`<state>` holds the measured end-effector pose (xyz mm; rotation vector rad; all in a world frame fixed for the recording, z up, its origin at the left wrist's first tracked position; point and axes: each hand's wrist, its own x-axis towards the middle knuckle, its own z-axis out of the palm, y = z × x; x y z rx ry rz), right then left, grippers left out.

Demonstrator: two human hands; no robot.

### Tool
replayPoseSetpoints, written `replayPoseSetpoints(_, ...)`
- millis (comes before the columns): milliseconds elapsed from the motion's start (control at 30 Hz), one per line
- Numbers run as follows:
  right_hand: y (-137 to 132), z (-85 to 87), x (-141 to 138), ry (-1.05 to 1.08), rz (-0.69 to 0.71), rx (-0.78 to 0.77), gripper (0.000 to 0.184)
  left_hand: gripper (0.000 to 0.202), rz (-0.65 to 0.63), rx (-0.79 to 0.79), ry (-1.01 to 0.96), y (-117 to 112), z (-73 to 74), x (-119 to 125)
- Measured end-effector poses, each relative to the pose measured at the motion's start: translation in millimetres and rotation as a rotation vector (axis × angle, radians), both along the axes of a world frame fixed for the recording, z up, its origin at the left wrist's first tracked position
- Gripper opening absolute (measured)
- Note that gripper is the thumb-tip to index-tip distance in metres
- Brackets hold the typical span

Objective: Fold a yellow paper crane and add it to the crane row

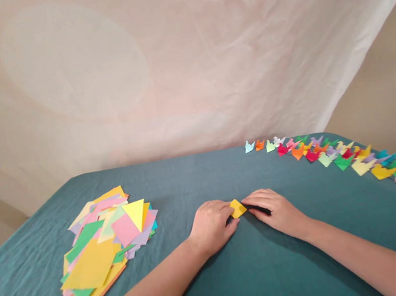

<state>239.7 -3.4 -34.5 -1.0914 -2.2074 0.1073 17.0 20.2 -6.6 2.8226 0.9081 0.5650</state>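
A small yellow folded paper [238, 208], diamond-shaped, lies flat on the teal cloth between my two hands. Fingers and thumb of my left hand [214, 222] close on its left side and cover that corner. From the other side, the fingertips and thumb of my right hand [273, 210] come together at its right corner, with a gap of shadow behind them. The paper's finer creases are too small to make out.
Loose coloured paper sheets [92, 263] are heaped on the left, a yellow folded triangle [136, 212] on top. Several folded paper cranes [328, 158] line the table's right and back edge. Pale draped fabric [169, 71] hangs behind the teal-covered table [188, 180].
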Motion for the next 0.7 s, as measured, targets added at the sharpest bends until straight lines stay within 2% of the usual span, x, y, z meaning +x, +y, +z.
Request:
replayPoseSetpoints(333, 2.3, 0.2, 0.3, -0.062, 0.046, -0.005, 0.022, 0.019, -0.086, -0.023, -0.042, 2.6, 0.1, -0.4)
replayPoseSetpoints(700, 5.4, -0.3, 0.7, -0.092, 0.062, 0.000, 0.021, 0.023, -0.167, 0.015, 0.000, 5.7, 0.1, -3.7)
